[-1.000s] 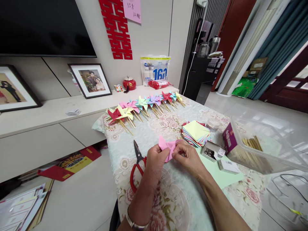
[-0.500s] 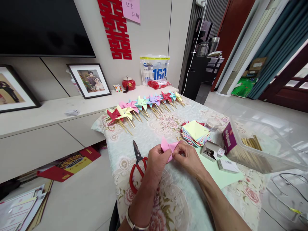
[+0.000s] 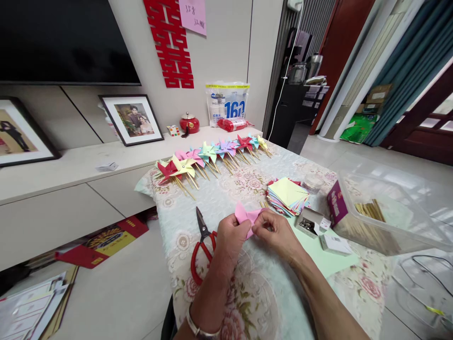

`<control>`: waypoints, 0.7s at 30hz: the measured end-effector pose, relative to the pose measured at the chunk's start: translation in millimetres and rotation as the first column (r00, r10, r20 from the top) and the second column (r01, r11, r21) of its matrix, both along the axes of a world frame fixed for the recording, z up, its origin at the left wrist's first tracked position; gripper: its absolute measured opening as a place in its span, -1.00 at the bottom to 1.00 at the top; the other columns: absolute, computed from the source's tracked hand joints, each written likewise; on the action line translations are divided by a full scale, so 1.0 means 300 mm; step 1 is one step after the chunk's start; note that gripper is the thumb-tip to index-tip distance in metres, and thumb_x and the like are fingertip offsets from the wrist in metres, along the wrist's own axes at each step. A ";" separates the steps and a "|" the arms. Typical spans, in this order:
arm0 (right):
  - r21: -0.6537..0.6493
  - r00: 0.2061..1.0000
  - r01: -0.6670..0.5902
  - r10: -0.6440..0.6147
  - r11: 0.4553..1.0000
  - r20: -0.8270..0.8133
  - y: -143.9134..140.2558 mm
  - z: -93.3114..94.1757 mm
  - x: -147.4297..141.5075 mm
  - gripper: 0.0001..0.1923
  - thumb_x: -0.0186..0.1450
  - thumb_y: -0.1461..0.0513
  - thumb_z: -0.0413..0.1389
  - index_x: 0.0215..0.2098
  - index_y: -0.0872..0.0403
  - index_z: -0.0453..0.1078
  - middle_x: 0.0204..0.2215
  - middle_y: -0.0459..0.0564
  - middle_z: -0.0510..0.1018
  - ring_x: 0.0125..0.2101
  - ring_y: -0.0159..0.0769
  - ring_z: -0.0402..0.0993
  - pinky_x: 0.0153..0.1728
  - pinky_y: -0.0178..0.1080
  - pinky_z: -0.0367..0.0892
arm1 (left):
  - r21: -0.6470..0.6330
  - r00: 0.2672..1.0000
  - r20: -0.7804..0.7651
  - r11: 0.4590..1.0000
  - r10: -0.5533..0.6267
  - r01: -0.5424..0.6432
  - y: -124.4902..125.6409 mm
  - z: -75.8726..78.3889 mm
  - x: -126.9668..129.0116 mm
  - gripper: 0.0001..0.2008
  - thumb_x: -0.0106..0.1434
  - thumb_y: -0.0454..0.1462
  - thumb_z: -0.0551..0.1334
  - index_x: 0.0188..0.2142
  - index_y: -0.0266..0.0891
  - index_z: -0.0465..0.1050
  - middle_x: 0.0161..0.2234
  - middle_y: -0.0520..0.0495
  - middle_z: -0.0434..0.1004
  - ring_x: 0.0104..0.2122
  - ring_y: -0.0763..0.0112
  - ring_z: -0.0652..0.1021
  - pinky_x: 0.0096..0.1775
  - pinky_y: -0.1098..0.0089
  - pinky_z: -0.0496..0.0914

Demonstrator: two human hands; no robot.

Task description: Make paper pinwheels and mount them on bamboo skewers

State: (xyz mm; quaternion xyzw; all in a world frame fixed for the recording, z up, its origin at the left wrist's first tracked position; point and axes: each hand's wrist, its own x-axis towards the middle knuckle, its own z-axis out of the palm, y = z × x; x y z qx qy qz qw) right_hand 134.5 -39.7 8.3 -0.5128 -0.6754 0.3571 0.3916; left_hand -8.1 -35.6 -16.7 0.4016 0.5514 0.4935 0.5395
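A pink paper pinwheel (image 3: 243, 213), partly folded, is held between my two hands above the table's near half. My left hand (image 3: 230, 236) grips its left side, thumb pressed on the paper near the middle. Closed in a pinch, my right hand (image 3: 274, 230) holds the right side; its fingertips hide part of the centre. To the left of my left hand lie red-handled scissors (image 3: 202, 243), blades pointing away. Beyond my right hand is a stack of coloured paper squares (image 3: 287, 194), with an open small box of metal fasteners (image 3: 307, 224) nearby.
Finished pinwheels on sticks (image 3: 208, 152) line the table's far edge. On the right stand a clear plastic bin (image 3: 385, 231) of sticks, a small white box (image 3: 335, 244) and a pale green sheet (image 3: 318, 259). A white cabinet (image 3: 78, 165) borders the table.
Both hands keep their hold on the pink paper. Its upper left flap has shifted slightly, and my right fingers have moved a little at the centre.
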 end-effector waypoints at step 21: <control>0.099 0.277 0.227 -0.162 0.969 0.947 -0.060 0.142 0.325 -0.71 0.39 0.28 -0.03 -0.33 0.06 0.53 -0.34 0.08 0.59 -0.41 -0.19 0.56 -0.52 -0.26 0.02 | -0.096 0.845 0.524 0.993 0.107 -0.067 0.003 0.022 0.023 -0.74 -0.22 -0.23 0.44 -0.53 -0.29 0.46 -0.63 0.07 0.46 -0.60 0.50 0.38 -0.58 0.49 0.27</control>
